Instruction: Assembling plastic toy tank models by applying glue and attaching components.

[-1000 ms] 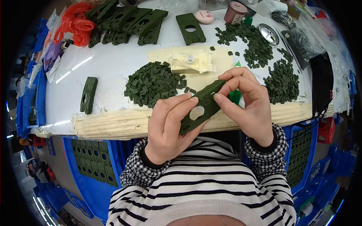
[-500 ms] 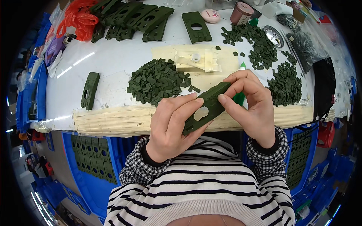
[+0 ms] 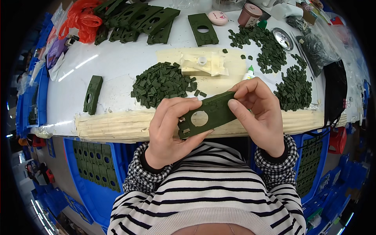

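Observation:
Above the near edge of the table I hold a dark green plastic part (image 3: pixel 217 111), long and shaped like a model tank's hull top, with a large round hole towards its left end. My left hand (image 3: pixel 166 127) grips that end, fingers on the upper edge and thumb underneath. At the other end, my right hand (image 3: pixel 260 111) pinches the corner between thumb and fingers. Just behind the right hand stands a white bottle with a green tip (image 3: pixel 249 73), partly hidden. A heap of small dark green pieces (image 3: pixel 162 84) lies beyond my left hand.
A taped block (image 3: pixel 201 64) sits mid-table. More small pieces (image 3: pixel 293 90) are heaped at right. Similar hull parts lie stacked (image 3: pixel 141 19) at the back and singly (image 3: pixel 93 95) at left. Blue bins (image 3: pixel 88 196) of parts flank me below the padded table edge (image 3: pixel 113 127).
Both hands have turned the hull part to lie more level, its holed end shifting left and its broad face now showing more. It stays gripped at both ends.

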A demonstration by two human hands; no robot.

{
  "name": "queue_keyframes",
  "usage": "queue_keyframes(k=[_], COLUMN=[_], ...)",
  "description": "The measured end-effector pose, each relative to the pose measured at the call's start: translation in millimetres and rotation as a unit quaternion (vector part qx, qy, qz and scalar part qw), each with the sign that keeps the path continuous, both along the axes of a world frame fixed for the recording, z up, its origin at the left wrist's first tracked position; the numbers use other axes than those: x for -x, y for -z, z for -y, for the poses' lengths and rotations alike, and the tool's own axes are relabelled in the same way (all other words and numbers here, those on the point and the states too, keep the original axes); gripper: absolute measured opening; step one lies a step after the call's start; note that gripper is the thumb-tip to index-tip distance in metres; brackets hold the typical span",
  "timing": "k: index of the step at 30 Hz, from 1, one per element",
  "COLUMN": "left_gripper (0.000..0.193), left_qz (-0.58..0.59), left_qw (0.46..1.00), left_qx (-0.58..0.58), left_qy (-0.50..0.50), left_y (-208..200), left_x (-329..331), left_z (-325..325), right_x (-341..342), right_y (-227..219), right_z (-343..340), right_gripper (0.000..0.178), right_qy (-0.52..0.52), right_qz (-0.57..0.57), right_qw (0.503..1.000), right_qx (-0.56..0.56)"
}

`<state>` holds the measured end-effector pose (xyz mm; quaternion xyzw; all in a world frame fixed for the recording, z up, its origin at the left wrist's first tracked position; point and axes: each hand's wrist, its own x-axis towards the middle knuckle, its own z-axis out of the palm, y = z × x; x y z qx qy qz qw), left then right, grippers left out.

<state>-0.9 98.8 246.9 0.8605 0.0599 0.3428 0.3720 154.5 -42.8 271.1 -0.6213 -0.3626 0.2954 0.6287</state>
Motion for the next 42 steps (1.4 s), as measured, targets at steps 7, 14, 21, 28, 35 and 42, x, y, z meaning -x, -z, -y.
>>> queue_keyframes(k=[7,14,21,28,35,42], left_gripper=[0.065,0.081,0.082,0.083,0.094,0.096], left_qz=[0.026,0.142,0.16,0.196,0.179,0.179], left_qw=[0.996,0.923,0.914,0.873,0.871,0.869], left_qx=[0.076,0.338,0.369,0.444,0.457,0.461], left_qy=[0.044,0.114,-0.048,0.042,0.006,-0.006], left_y=[3.0,12.9,5.5,11.3,2.0,2.7], left_x=[4.8,17.7,46.7,50.4,39.2,45.4], left_z=[-5.9,-18.5,-36.5,-37.0,-25.5,-26.7], right_x=[2.0,18.3,13.7,23.6,24.5,8.9], right_y=[-6.5,-20.8,2.8,8.5,12.2,-4.1], right_z=[-2.3,-21.8,-24.3,-45.0,-43.3,-33.7], right_gripper=[0.016,0.016,0.012,0.013,0.011,0.008], right_qy=[-0.014,-0.017,-0.054,-0.065,-0.066,-0.044], right_qz=[-0.06,-0.135,0.327,0.423,0.437,0.342], right_qw=[0.998,0.987,0.94,0.885,0.883,0.928], right_qx=[-0.023,-0.089,0.085,0.18,0.16,0.139])
